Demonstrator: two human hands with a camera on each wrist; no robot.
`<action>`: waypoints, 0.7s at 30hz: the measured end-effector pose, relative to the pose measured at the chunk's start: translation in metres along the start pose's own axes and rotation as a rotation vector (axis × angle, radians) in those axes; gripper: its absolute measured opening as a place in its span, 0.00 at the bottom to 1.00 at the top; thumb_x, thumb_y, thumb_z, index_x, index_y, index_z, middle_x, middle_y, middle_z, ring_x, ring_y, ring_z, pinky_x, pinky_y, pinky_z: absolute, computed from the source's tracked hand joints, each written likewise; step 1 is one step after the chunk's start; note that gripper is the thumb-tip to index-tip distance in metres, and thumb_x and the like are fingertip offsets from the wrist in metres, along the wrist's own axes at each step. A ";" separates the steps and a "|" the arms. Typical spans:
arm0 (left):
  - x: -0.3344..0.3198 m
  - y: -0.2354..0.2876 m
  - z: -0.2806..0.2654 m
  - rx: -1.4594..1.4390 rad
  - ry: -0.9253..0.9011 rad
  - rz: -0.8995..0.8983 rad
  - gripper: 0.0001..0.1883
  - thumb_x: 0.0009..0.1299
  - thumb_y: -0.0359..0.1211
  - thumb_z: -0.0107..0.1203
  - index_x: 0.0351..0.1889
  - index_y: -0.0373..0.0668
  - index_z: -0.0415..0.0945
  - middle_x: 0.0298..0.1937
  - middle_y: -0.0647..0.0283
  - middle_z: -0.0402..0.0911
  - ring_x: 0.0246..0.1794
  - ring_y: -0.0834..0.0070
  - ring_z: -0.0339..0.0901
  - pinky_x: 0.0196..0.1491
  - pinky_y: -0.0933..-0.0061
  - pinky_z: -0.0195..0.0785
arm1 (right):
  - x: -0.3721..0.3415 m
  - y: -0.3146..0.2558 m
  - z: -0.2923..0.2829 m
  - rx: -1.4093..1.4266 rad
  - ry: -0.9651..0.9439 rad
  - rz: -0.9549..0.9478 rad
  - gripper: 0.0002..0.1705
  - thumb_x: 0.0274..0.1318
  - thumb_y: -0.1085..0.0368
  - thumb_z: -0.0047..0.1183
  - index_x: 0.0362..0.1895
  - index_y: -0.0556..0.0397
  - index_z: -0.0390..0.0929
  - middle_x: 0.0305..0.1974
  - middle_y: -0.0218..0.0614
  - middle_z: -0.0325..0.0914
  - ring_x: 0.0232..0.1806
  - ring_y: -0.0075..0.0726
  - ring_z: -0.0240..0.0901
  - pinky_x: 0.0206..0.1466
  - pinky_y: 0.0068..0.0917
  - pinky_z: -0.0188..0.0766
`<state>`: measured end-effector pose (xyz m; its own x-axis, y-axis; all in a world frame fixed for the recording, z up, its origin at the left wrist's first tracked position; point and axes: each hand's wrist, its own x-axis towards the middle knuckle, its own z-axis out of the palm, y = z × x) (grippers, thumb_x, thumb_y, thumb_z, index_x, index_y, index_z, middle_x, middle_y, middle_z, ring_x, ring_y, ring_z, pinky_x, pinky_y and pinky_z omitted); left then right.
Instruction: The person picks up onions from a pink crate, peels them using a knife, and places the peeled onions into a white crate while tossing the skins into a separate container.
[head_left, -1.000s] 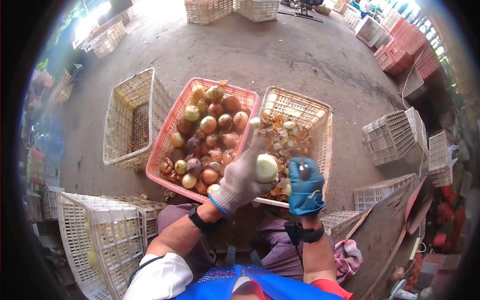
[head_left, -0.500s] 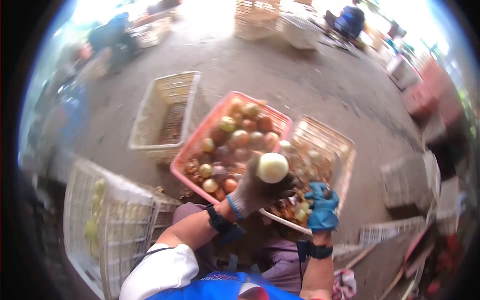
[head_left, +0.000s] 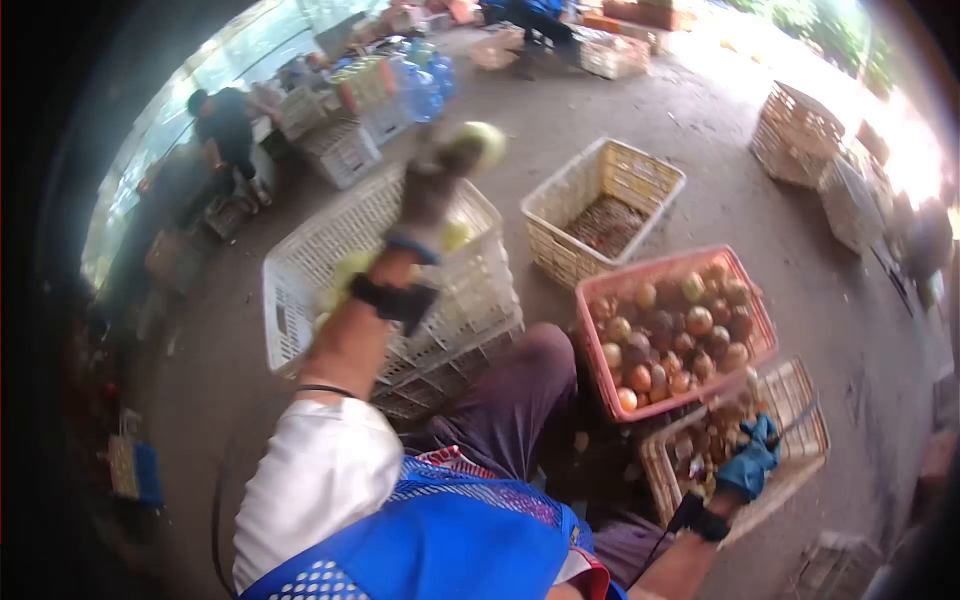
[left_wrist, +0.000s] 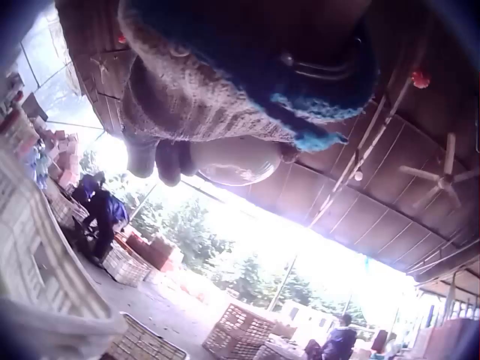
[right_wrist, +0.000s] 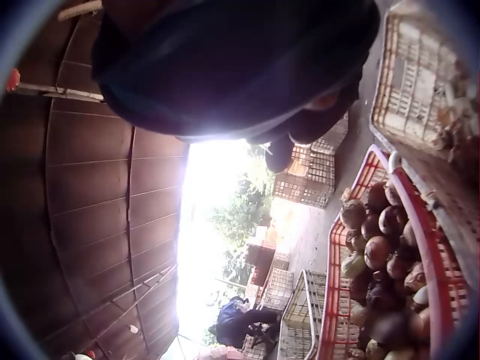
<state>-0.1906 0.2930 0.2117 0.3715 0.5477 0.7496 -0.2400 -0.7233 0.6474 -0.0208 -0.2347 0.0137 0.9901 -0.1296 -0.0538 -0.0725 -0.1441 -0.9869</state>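
My left hand [head_left: 428,200], in a knitted glove, holds a peeled onion [head_left: 483,146] above a white crate [head_left: 300,240] of pale peeled onions [head_left: 352,268]. In the left wrist view the onion [left_wrist: 238,162] shows below the gloved fingers. My right hand [head_left: 748,462], in a blue glove, grips a knife [head_left: 800,416] over a crate of peelings [head_left: 815,455]. The knife's handle is mostly hidden in that fist. Beside it stands a pink crate [head_left: 590,375] full of unpeeled onions [head_left: 698,321].
A yellowish crate [head_left: 548,238] with scraps on its bottom stands beyond the pink one. Stacked crates [head_left: 797,135] stand at the far right. Blue water bottles [head_left: 420,92] and a person in dark clothes [head_left: 228,130] are at the back left.
My left hand has swung left with the peeled onion, from over the onion crates to the white crate. The head view has turned left. My right hand still holds the knife over the peelings.
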 end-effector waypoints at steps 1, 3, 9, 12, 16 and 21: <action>0.008 -0.014 -0.044 0.275 -0.141 -0.086 0.32 0.71 0.58 0.67 0.57 0.39 0.80 0.50 0.53 0.84 0.46 0.66 0.83 0.48 0.65 0.77 | -0.006 -0.007 0.000 -0.026 0.000 0.012 0.16 0.75 0.53 0.55 0.53 0.48 0.85 0.39 0.29 0.87 0.26 0.21 0.67 0.29 0.23 0.64; 0.016 -0.073 -0.114 0.824 -0.229 0.010 0.43 0.69 0.57 0.68 0.75 0.44 0.67 0.57 0.45 0.82 0.55 0.49 0.81 0.59 0.55 0.74 | -0.014 -0.016 0.000 -0.010 0.038 0.026 0.16 0.73 0.51 0.57 0.51 0.47 0.85 0.38 0.29 0.87 0.25 0.20 0.67 0.27 0.23 0.65; 0.017 -0.026 -0.034 0.810 -0.188 -0.105 0.42 0.64 0.45 0.74 0.76 0.48 0.69 0.69 0.47 0.80 0.69 0.49 0.77 0.70 0.60 0.70 | 0.000 0.004 -0.003 0.121 0.057 0.033 0.11 0.74 0.58 0.59 0.52 0.48 0.85 0.37 0.30 0.88 0.31 0.18 0.80 0.27 0.18 0.64; 0.000 -0.043 0.075 0.374 -0.438 -0.197 0.33 0.69 0.32 0.71 0.72 0.37 0.72 0.67 0.51 0.80 0.69 0.63 0.76 0.71 0.65 0.68 | -0.003 -0.004 -0.003 0.109 0.075 0.061 0.10 0.73 0.59 0.60 0.53 0.47 0.85 0.34 0.31 0.89 0.27 0.17 0.77 0.26 0.18 0.65; -0.055 -0.026 0.219 0.044 -0.743 -0.266 0.23 0.73 0.28 0.68 0.64 0.37 0.77 0.54 0.60 0.86 0.55 0.74 0.82 0.61 0.71 0.77 | -0.001 -0.009 -0.007 0.148 0.115 0.143 0.11 0.73 0.59 0.60 0.53 0.48 0.85 0.33 0.31 0.88 0.25 0.16 0.76 0.24 0.18 0.65; -0.162 -0.051 0.315 0.372 -1.060 -0.332 0.18 0.65 0.38 0.73 0.50 0.44 0.87 0.44 0.54 0.90 0.46 0.66 0.88 0.52 0.64 0.79 | -0.002 -0.001 -0.014 0.123 0.146 0.160 0.13 0.74 0.60 0.59 0.56 0.50 0.85 0.35 0.31 0.87 0.31 0.19 0.82 0.25 0.17 0.68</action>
<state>0.0443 0.1085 0.0146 0.9707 0.2347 -0.0519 0.2209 -0.7854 0.5783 -0.0245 -0.2475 0.0168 0.9386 -0.2827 -0.1975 -0.2032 0.0095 -0.9791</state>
